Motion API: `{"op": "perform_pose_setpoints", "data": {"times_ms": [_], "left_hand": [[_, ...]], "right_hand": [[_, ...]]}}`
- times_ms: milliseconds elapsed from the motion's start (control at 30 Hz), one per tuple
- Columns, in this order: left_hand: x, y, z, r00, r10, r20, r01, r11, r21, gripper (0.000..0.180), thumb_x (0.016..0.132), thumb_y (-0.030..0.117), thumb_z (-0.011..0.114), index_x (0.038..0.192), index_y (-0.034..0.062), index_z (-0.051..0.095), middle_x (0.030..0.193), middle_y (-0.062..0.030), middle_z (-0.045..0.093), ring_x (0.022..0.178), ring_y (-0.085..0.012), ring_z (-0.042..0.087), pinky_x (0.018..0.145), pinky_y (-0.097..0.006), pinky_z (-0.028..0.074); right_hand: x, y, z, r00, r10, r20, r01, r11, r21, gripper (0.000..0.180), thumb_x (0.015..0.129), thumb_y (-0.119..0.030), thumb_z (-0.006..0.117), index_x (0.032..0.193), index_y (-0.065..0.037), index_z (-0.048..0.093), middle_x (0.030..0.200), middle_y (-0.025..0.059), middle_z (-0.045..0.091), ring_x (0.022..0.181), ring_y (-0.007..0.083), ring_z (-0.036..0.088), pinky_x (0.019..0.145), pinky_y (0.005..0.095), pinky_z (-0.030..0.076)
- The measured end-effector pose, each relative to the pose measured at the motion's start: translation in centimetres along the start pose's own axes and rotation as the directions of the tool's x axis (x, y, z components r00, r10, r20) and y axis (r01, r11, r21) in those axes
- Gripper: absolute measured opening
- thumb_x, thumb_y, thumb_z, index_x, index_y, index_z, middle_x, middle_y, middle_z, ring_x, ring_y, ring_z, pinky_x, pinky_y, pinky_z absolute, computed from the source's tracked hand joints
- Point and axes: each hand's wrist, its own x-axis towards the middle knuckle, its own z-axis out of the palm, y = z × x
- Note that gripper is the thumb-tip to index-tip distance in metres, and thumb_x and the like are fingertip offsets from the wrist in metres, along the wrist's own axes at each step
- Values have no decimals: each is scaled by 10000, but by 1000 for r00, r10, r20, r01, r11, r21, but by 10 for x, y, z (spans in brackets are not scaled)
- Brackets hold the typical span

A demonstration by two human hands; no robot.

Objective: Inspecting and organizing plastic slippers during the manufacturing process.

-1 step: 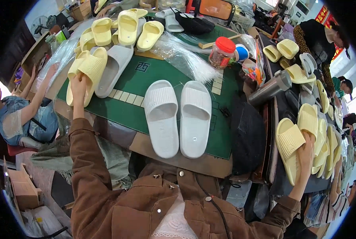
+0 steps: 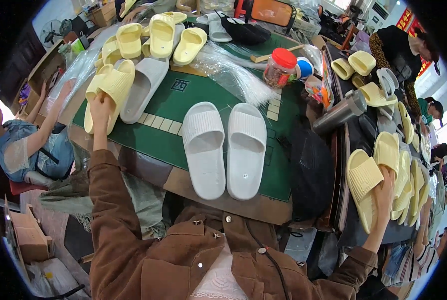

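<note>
Two pale grey slide slippers [image 2: 203, 150] lie side by side on a green mat [image 2: 178, 145], toes pointing away from me; the right one has a small round white sticker on its insole. Far to the left, my left hand [image 2: 100, 107] is closed on a pair of yellow slippers [image 2: 117, 90], its fingertips tucked in at the strap. A larger grey slipper [image 2: 146, 82] lies against that pair. Out to the right, my right hand [image 2: 384, 192] grips another yellow pair [image 2: 363, 177] from its inner edge; some of its fingers are hidden behind the slippers.
More yellow slippers [image 2: 162, 37] cluster at the back left, and several line the right side [image 2: 413, 185]. A red-lidded jar [image 2: 281, 65], a steel flask [image 2: 341, 111] and a black cloth item [image 2: 311, 170] sit right of the mat. Other people work on both sides.
</note>
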Motion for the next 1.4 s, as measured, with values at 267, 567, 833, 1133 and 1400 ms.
{"op": "perform_pose_setpoints", "data": {"times_ms": [267,567,833,1133,1400], "left_hand": [[-67,60,10,980,162,-117,-156,986,52,605,838,178,609,1373,28,372,1434,-264,263,1359,-410,220,1093,-429,258],[-126,182,-45,863,399,310,-199,832,-518,306,857,113,592,1139,-5,589,1174,-173,589,1099,-302,560,949,-355,419],[-192,224,-62,358,679,640,-350,734,-582,476,888,290,585,1308,95,475,1177,-214,557,1073,-353,554,893,-419,449],[-258,247,1,493,681,542,-587,720,-370,653,803,364,665,1381,224,396,1299,-338,351,1210,-487,364,998,-546,309],[-253,254,32,670,583,460,-533,809,-249,607,814,334,650,1290,24,437,1271,-298,400,1172,-437,411,979,-490,337]], "right_hand": [[-5,-2,7,999,15,-45,-11,996,84,338,785,-2,496,1114,5,574,1130,171,541,1092,363,495,928,386,393],[-33,-32,-12,993,80,-89,-63,982,178,359,771,15,429,1105,82,541,1101,233,536,1065,407,493,952,389,375],[-63,-22,-14,926,249,-285,-113,901,419,248,826,66,396,1053,73,495,977,159,498,983,316,494,897,328,379],[-54,-15,11,982,179,-63,-170,977,128,394,843,-19,468,1226,70,448,1257,233,466,1196,400,418,1010,418,325],[-43,-39,-4,976,201,80,-193,977,-95,418,823,-9,487,1240,20,460,1296,234,438,1189,415,414,974,441,351]]}}
